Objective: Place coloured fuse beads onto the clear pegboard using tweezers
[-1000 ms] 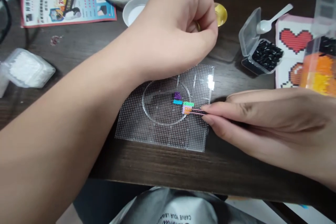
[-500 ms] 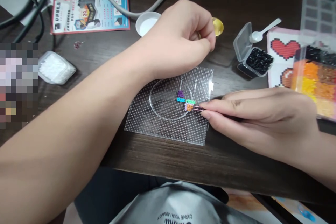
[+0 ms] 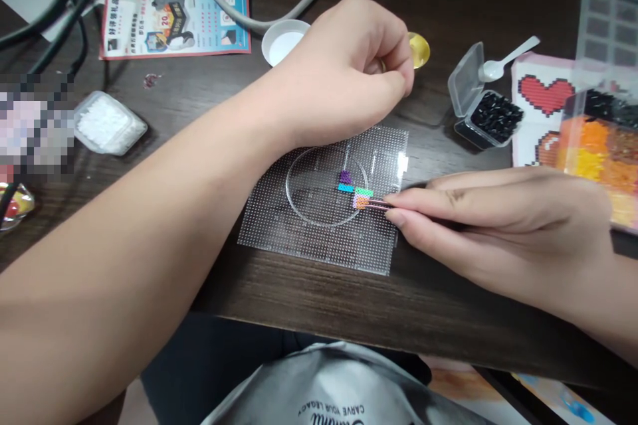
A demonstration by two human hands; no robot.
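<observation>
A clear pegboard (image 3: 319,239) lies on the dark table with a round outline in it. Purple, blue, green, pink and orange beads (image 3: 363,198) form small blocks on its right half. My right hand (image 3: 498,226) pinches thin tweezers (image 3: 379,204), whose tips touch the board at the orange beads. Curled closed above the board's top edge is my left hand (image 3: 363,60); what its fingers hold, if anything, is hidden. It partly covers the board's upper left and sits between a white dish (image 3: 284,43) and a gold dish (image 3: 420,50).
Open box of black beads (image 3: 496,118) and white spoon (image 3: 508,60) at the upper right, beside a pattern sheet (image 3: 545,93) and sorted bead tray (image 3: 593,153). Box of white beads (image 3: 109,123), leaflet (image 3: 174,23) and cables (image 3: 74,13) lie left.
The whole view has shifted slightly, with things at the left and right edges displaced a little. Both hands keep nearly the same pose over the board, and the tweezers remain at the orange beads.
</observation>
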